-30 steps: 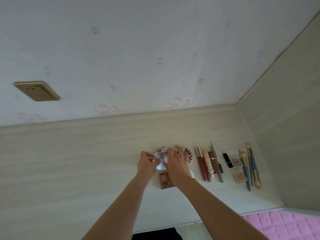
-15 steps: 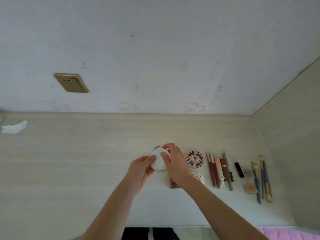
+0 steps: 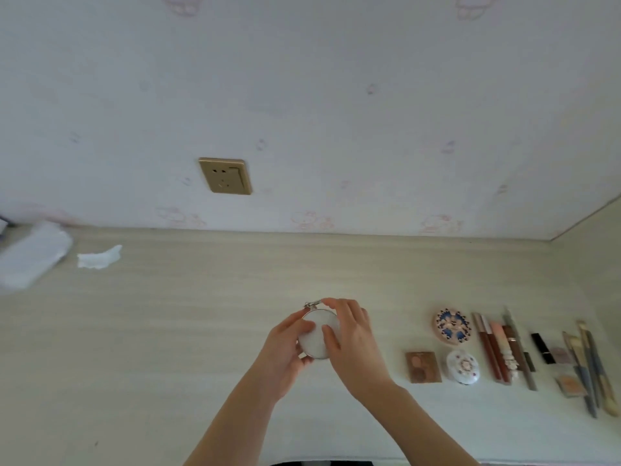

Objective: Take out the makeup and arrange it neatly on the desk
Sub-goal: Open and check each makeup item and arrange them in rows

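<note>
Fingers of both hands — left hand (image 3: 282,351), right hand (image 3: 353,348) — clasp a round, white, metal-rimmed compact (image 3: 318,334) above the pale woodgrain desk (image 3: 168,331).

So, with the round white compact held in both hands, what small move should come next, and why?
Probably carry the round white compact, gripped by the left hand and right hand, rightward and set it on the desk beside the brown palette, extending the row.

Makeup row (image 3: 504,351) at desk (image 3: 168,364) right; tissue (image 3: 98,257) far left (by wall).
</note>
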A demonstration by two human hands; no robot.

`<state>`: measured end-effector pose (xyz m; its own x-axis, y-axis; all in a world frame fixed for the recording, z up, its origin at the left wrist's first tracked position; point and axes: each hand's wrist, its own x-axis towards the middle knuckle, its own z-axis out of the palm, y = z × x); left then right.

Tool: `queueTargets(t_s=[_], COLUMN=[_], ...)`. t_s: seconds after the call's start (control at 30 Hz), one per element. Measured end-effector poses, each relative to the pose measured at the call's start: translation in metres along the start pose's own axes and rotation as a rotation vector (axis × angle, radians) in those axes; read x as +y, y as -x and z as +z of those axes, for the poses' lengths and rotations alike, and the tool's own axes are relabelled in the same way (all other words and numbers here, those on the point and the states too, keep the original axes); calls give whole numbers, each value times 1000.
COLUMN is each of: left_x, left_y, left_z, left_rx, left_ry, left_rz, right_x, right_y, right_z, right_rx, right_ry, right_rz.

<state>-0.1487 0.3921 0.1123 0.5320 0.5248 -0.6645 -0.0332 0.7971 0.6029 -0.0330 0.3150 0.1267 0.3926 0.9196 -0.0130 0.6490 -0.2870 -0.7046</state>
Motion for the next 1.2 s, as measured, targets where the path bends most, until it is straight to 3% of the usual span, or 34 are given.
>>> queueTargets(t_s=[0.2, 0.47, 0.67, 0.83, 1.0, 1.2], left_x=[29, 46, 43, 34, 24, 9], left_y=[14, 18, 3, -40, -79, -97], left_z=[-67, -110, -125, -146, -162, -156], left_rx=[-93, -57, -174, -364, -412, -231], left_ry=[46, -60, -149, -223, -510, -543], left_rz=[-14, -6, 56, 119, 308, 545], right_x=[-39, -56, -45, -16, 10, 16], right_y=[7, 1, -16, -42, -72, -87], right_z=[51, 72, 85, 100, 109, 110], right_rx=[-138, -310, -334, -335, -358, -361], right_ry=[86, 145, 159, 65, 4, -91], right_rz=[-83, -246, -278, -212, -147, -117])
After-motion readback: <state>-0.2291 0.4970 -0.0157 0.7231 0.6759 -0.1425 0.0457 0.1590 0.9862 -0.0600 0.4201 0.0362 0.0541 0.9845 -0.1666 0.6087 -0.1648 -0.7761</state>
